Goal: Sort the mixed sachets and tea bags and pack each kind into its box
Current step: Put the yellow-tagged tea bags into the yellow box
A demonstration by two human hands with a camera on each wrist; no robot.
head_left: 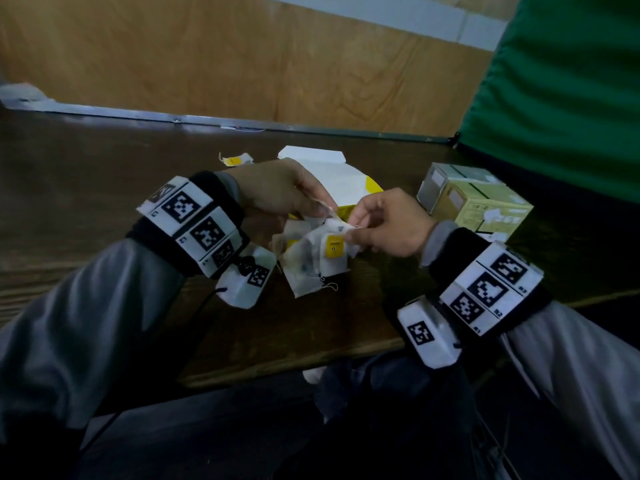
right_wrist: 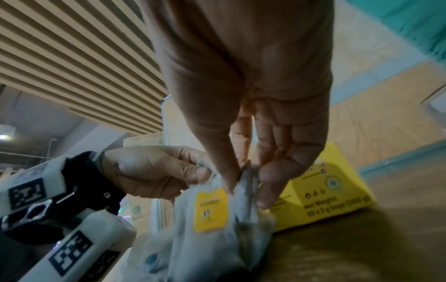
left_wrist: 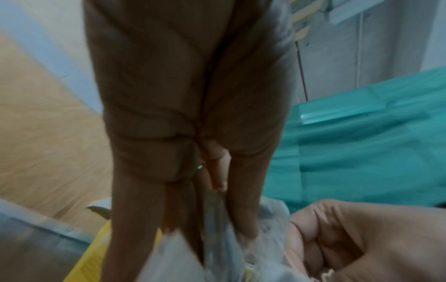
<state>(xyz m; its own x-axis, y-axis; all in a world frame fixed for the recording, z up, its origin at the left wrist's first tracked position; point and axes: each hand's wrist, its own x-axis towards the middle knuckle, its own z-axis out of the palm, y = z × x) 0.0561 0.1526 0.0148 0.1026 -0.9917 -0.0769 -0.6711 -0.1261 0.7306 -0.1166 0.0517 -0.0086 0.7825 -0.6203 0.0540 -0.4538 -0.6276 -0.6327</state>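
Observation:
A bunch of white tea bags [head_left: 313, 259] with yellow tags hangs between my two hands above the dark table. My left hand [head_left: 294, 199] grips the bunch from the left, fingers curled round the bags [left_wrist: 217, 238]. My right hand [head_left: 367, 225] pinches one tea bag [right_wrist: 246, 192] at its top between thumb and fingers, beside a yellow tag [right_wrist: 211, 209]. The open yellow tea box [head_left: 349, 183] lies just behind the hands, its white flap raised. One loose tea bag [head_left: 237, 160] lies on the table behind my left hand.
Two pale green boxes [head_left: 485, 202] stand at the right of the table. A green cloth [head_left: 561, 81] hangs at the far right. A wood panel wall runs behind the table. The table's front edge [head_left: 294, 367] is close to my lap.

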